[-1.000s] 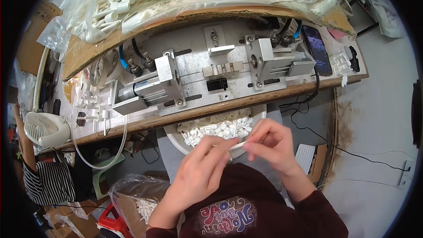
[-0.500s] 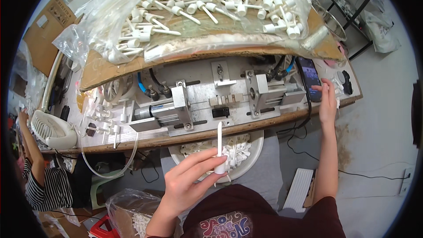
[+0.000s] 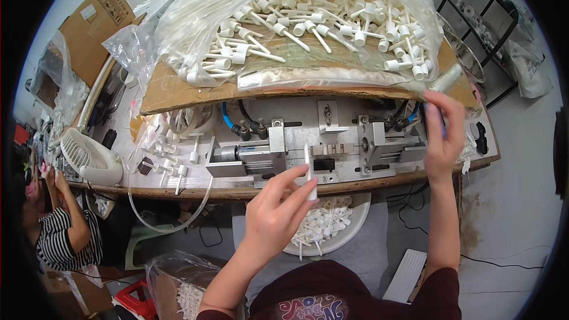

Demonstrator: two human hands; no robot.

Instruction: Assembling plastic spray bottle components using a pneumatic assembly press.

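Between the fingertips of my left hand (image 3: 277,210) is a white plastic cap with a long stem (image 3: 309,172), held with the stem pointing up. It stands in front of a metal fixture with two pneumatic cylinders, whose slotted centre block (image 3: 332,149) lies just beyond. My right hand (image 3: 444,139) is raised by the cardboard's right corner, fingers apart and holding nothing that I can see. It covers most of a dark phone (image 3: 424,120). Above the fixture, a heap of similar stemmed caps (image 3: 296,29) lies in clear plastic on a cardboard sheet (image 3: 195,96).
A round white basin (image 3: 360,219) full of white parts sits below the bench edge. Left on the bench are loose caps (image 3: 181,178), a clear hose (image 3: 172,232) and a white fan-like device (image 3: 92,154). A person in a striped top (image 3: 70,240) works at far left.
My right hand has risen from beside the phone toward the cardboard's corner. My left hand, still gripping the stemmed cap, has moved up nearer the fixture. The whole view has shifted slightly.
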